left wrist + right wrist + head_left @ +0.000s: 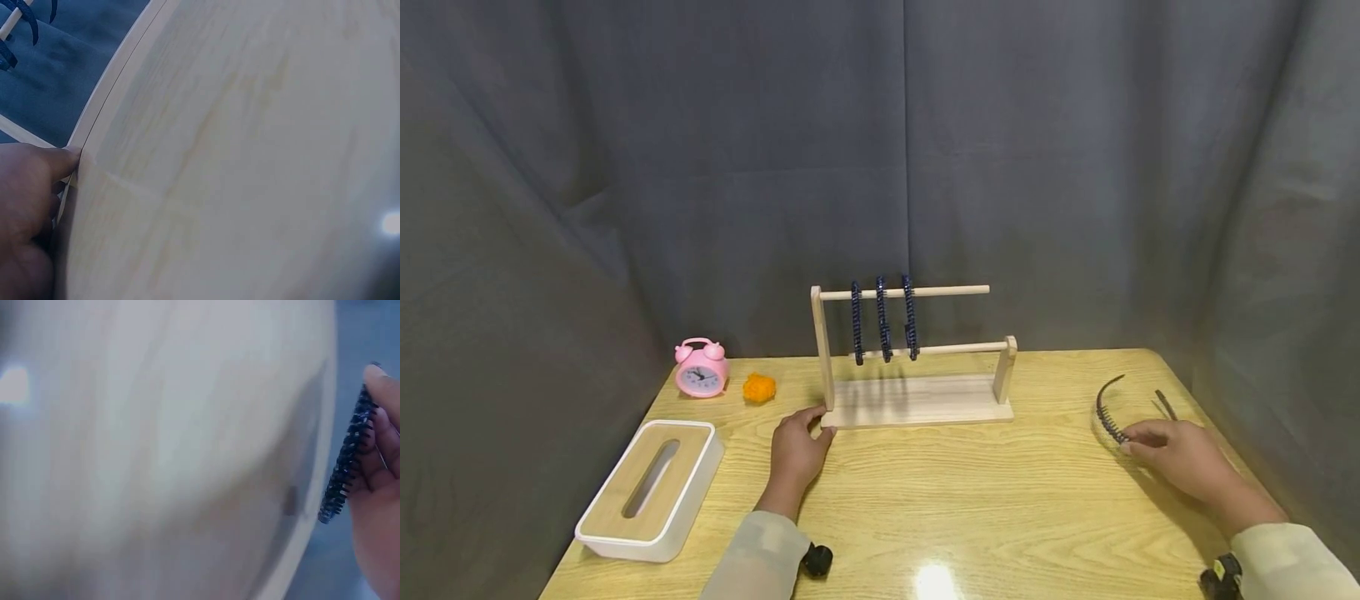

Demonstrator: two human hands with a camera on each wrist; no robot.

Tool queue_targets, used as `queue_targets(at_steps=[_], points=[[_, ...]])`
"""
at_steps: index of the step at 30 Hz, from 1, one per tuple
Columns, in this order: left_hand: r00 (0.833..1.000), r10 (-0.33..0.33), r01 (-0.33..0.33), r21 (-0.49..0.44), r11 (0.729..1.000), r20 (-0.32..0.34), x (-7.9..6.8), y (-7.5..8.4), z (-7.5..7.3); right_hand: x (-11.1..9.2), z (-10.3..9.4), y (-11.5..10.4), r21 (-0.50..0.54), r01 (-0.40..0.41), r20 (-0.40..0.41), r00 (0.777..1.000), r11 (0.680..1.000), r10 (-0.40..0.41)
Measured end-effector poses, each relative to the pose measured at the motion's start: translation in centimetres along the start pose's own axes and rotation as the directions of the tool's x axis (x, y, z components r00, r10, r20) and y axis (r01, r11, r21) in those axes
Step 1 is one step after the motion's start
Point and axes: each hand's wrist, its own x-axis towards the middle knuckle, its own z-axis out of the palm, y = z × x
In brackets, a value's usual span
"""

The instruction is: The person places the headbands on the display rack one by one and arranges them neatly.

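Observation:
A wooden rack (pixel 917 400) with two horizontal rods stands at the middle back of the table. Three dark blue toothed headbands (pixel 883 321) hang side by side over its rods, toward the left. My left hand (pixel 797 450) grips the front left corner of the rack's base, thumb at the front edge; the left wrist view shows the fingertips at that edge (pixel 76 149). At the right side of the table, my right hand (pixel 1180 454) pinches a dark headband (pixel 1105 414) with small comb-like teeth. The hand covers part of its curve. In the right wrist view the toothed band (pixel 350 456) slants beside the fingers.
A pink alarm clock (pixel 702 368) stands at the back left, with an orange fluffy flower-like piece (pixel 759 387) beside it. Nearer on the left lies a white tissue box (pixel 696 500) with a wooden lid. Dark grey curtains (pixel 760 167) enclose the table (pixel 970 500).

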Motion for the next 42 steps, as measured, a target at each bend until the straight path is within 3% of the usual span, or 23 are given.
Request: queue_targets(at_steps=[8, 10, 12, 14, 15, 17, 20, 22, 27, 30, 36, 42], points=[[1.000, 0.012, -0.012, -0.007, 1.000, -0.015, 0.0, 0.1, 0.0, 2.1, -1.6, -6.6, 0.230, 0.004, -0.104, 0.994, 0.973, 0.021], [1.000, 0.011, -0.011, -0.010, 1.000, -0.010, 0.0, -0.1, 0.0, 2.3, -2.0, -8.2, 0.304, 0.007, -0.141, 0.989, 0.953, 0.038], [1.000, 0.010, -0.010, -0.010, 1.000, -0.004, 0.0, -0.3, 0.0, 2.2, -2.4, -9.7, 0.414, 0.029, -0.176, 0.983, 0.910, 0.049], [1.000, 0.004, -0.004, -0.008, 1.000, 0.001, -0.2, -0.5, 0.0, 2.0, -2.6, -11.2, 0.563, 0.078, -0.200, 0.979, 0.823, 0.044], [1.000, 0.003, -0.003, -0.004, 1.000, 0.002, -0.2, -0.6, 0.0, 2.0, -2.6, -11.9, 0.644, 0.110, -0.207, 0.978, 0.757, 0.033], [1.000, -0.001, 0.001, 0.002, 1.000, 0.004, -0.4, -0.7, 0.0, 1.9, -2.7, -13.2, 0.785, 0.175, -0.220, 0.975, 0.594, 0.004], [1.000, -0.005, 0.005, 0.008, 1.000, 0.009, -0.4, -0.7, 0.0, 2.0, -3.0, -14.8, 0.891, 0.244, -0.248, 0.968, 0.382, -0.040], [1.000, -0.005, 0.005, 0.013, 1.000, 0.009, -0.4, -0.7, 0.0, 2.1, -3.3, -15.8, 0.914, 0.265, -0.263, 0.964, 0.308, -0.049], [1.000, -0.009, 0.009, 0.010, 1.000, -0.004, -0.3, -0.6, -0.3, 2.9, -4.3, -18.2, 0.954, 0.238, -0.238, 0.971, 0.184, -0.023], [1.000, -0.015, 0.015, -0.001, 1.000, -0.004, -0.2, -0.6, -0.4, 3.8, -4.6, -19.7, 0.966, 0.218, -0.219, 0.976, 0.139, -0.007], [1.000, -0.015, 0.015, -0.007, 1.000, -0.003, -0.2, -0.7, -0.1, 5.8, -4.2, -21.8, 0.984, 0.156, -0.157, 0.988, 0.084, 0.005], [1.000, 0.002, -0.002, 0.002, 1.000, -0.003, 0.0, -0.3, 0.2, 7.2, -3.2, -22.8, 0.995, 0.080, -0.082, 0.996, 0.059, 0.030]])
